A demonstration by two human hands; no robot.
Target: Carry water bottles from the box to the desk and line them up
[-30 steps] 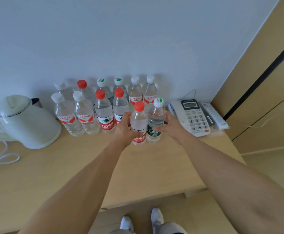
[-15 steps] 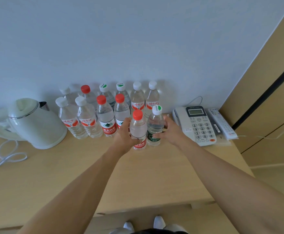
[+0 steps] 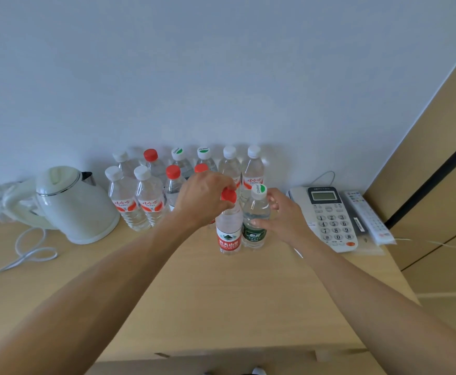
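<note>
1. The red-cap bottle (image 3: 229,228) stands up straight on the desk (image 3: 208,299), near the middle, in front of the other bottles
2. The green-label bottle (image 3: 256,220) stands right next to the red-cap bottle on its right side, and the two touch
3. The left hand (image 3: 204,197) comes in from above the red-cap bottle, with the arm stretched forward and the wrist bent down
4. Its fingers curl around the red cap (image 3: 228,195) and pinch it at the top
5. The right hand (image 3: 281,216) sits on the right side of the green-label bottle, palm turned toward it
6. Its fingers are spread apart and only lightly bent; the thumb touches the bottle near the label, and the fingertips are by the white cap
7. Behind the red-cap bottle, the group of bottles (image 3: 151,196) stands in two rows against the wall
8. A white kettle (image 3: 75,205) is far to the left of the red-cap bottle
9. A phone (image 3: 329,217) lies to the right of it, with a remote (image 3: 367,217) just past the phone
</note>
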